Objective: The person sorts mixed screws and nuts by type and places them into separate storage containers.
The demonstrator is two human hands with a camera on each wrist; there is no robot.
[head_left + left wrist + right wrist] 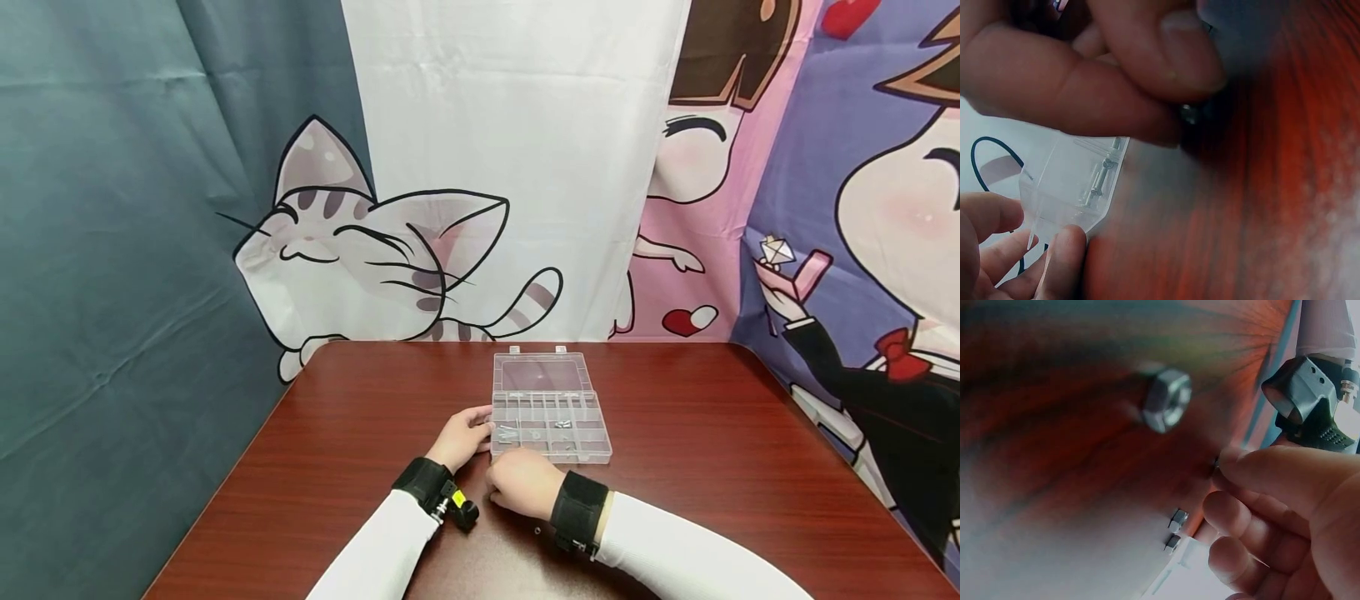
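Note:
A clear plastic compartment box point(551, 457) lies on the table with its lid folded back. My left hand point(460, 437) grips the box's left side near the front corner, with thumb and fingers around that corner in the left wrist view. Just in front of the box, my right hand point(525, 483) is low over the table. Its thumb and index finger pinch a small shiny metal piece point(1189, 114), mostly hidden by the fingertips. Screws point(1099, 178) lie in the box's left compartment. A hex nut point(1168, 400) stands out on the table in the right wrist view.
Two more nuts, one point(1178, 520) just above the other point(1172, 543), show near my right fingers. Other small metal parts point(562, 424) lie in the box's middle compartments. A printed cloth point(517, 125) hangs behind the table's point(675, 433) back edge.

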